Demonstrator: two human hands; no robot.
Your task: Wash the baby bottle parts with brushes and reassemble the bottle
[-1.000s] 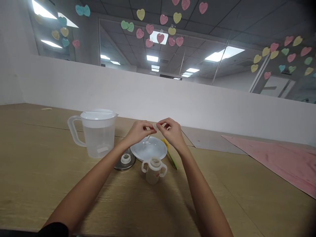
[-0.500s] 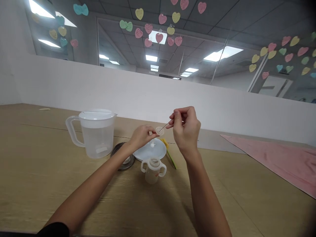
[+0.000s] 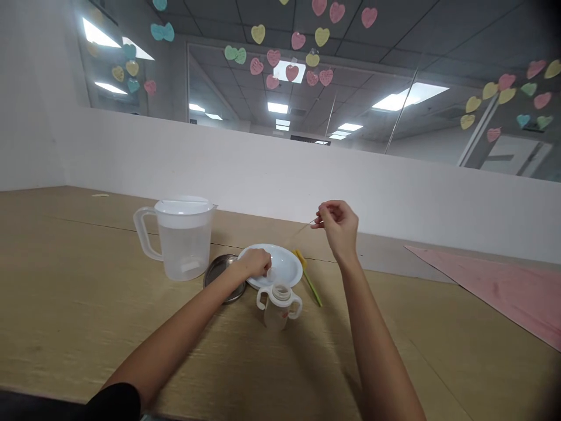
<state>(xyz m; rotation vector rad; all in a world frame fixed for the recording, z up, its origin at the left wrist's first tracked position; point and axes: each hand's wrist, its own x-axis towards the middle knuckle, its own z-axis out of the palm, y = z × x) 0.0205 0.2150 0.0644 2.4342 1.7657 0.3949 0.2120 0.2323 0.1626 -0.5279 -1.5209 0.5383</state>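
Observation:
My left hand (image 3: 255, 263) is lowered over the white plate (image 3: 287, 263), fingers pinched on a small clear round disc (image 3: 272, 273) at the plate's near side. My right hand (image 3: 336, 222) is raised above the table, fingers pinched on one end of a thin clear straw (image 3: 300, 229) that slants down to the left. Just in front of the plate stands a small clear baby cup (image 3: 279, 304) with two handles and an open top. A metal lid (image 3: 219, 279) lies left of the plate, partly under my left wrist.
A clear plastic jug (image 3: 182, 237) with a white lid stands at the left. A yellow-green brush (image 3: 309, 279) lies right of the plate. A pink cloth (image 3: 508, 292) covers the right of the wooden table. A white partition runs along the back.
My hands have parted: the right drew the thin straw out of the disc and lifted to the right, while the left carried the disc down onto the plate.

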